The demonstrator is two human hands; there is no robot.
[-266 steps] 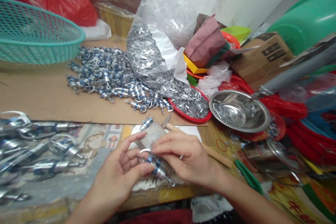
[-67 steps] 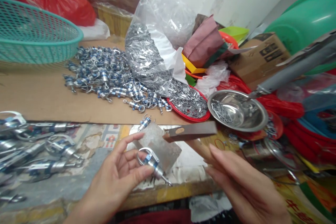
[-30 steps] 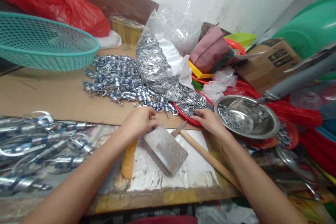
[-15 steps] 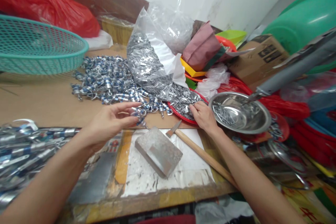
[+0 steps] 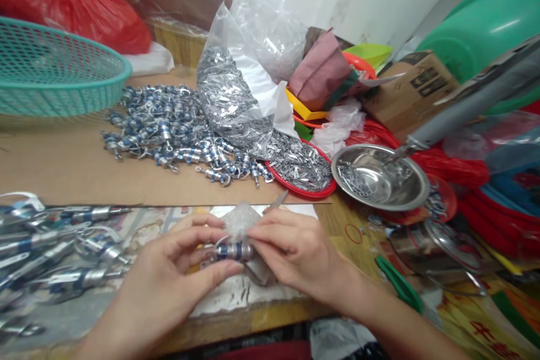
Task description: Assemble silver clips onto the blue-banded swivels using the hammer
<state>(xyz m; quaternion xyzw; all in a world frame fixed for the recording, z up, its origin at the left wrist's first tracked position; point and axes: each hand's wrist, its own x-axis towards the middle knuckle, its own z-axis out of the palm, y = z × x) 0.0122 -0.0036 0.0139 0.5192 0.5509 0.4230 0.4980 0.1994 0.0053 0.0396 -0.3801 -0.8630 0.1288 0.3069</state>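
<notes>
My left hand (image 5: 169, 273) grips a small blue-and-silver cylindrical metal fitting (image 5: 234, 251) with a ring at its left, lying sideways between thumb and fingers. At the fitting's right end, my right hand (image 5: 297, 242) is closed in a pinch; whatever its fingertips hold is hidden. Beneath both hands lies a grey metal block (image 5: 241, 216), partly covered. Just beyond the right fingers the hammer's head (image 5: 276, 201) pokes out, its handle out of sight. Farther back, a red dish (image 5: 295, 184) is heaped with small flat metal tabs (image 5: 299, 163).
Similar fittings form a pile (image 5: 164, 118) on the cardboard (image 5: 54, 166) and another group (image 5: 63, 259) at left. A bag of metal tabs (image 5: 230, 87) leans behind. A steel bowl (image 5: 382, 197), grey tool (image 5: 455, 107) and green basket (image 5: 63, 95) flank the area.
My right hand has left the red dish and come to my left hand. The left hand has drawn back from the pile with a fitting, and both now meet above the block.
</notes>
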